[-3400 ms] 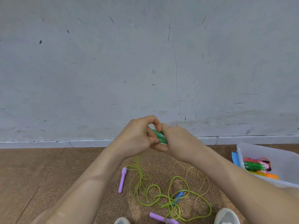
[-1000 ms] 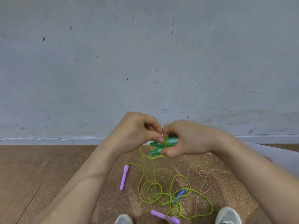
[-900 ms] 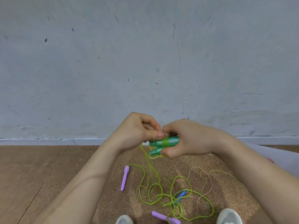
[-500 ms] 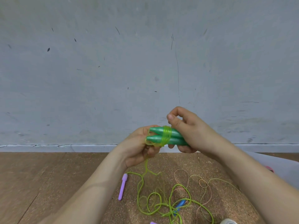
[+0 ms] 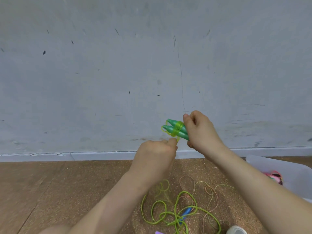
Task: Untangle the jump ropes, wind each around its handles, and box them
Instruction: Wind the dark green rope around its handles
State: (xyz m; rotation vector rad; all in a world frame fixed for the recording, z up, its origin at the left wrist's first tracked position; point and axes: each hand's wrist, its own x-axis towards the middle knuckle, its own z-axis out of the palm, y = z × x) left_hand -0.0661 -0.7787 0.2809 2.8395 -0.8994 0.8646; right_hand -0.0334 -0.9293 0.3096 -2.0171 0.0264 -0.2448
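Note:
My right hand (image 5: 200,130) grips the two green handles (image 5: 175,130) side by side, raised in front of the wall, tips pointing left. Several turns of lime-green rope (image 5: 177,128) circle them. My left hand (image 5: 156,153) is just below, pinching the green rope where it comes off the handles. The loose remainder of the green rope (image 5: 170,215) lies in loops on the cork floor, tangled with a thin pink-speckled rope (image 5: 209,191) and a blue handle (image 5: 185,212).
A translucent plastic box (image 5: 276,168) stands at the right with wound pink ropes (image 5: 274,176) inside. A purple handle tip (image 5: 159,232) and a white shoe (image 5: 236,230) show at the bottom edge. The grey wall and skirting board are close ahead.
My right hand lifted the handles higher and to the right. My left hand came down under them with the rope, adding a turn. The camera tilted up, so the left purple handle left view.

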